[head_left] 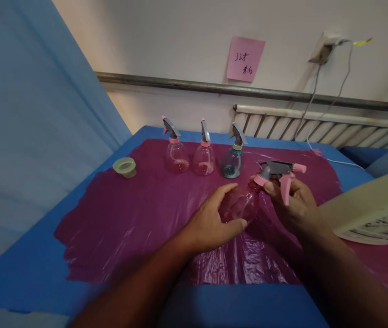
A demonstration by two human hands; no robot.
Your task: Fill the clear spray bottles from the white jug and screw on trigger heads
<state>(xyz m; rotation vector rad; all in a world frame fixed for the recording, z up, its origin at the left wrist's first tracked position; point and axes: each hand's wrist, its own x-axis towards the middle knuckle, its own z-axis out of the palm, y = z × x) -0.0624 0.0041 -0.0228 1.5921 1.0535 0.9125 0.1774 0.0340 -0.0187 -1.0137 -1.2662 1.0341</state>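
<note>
A clear pink spray bottle (240, 205) is held tilted above the purple plastic sheet. My left hand (210, 223) wraps round its body, thumb and fingers on either side. At the neck, my right hand (294, 205) grips the pink collar of the grey spray head (276, 169), whose pink trigger and nozzle point right. Whether the head is screwed tight cannot be made out. Behind stand two pink-collared spray bottles, one on the left (177, 157) and one in the middle (204, 159), with a teal spray bottle (232, 163) to their right. Each has a little liquid inside.
A small pale green cup (125, 167) sits at the left of the purple sheet (111, 218) on the blue table. A large cream container (375, 205) stands close on the right. Blue curtain (36, 114) hangs at left; a cable (333, 160) trails onto the table's back right.
</note>
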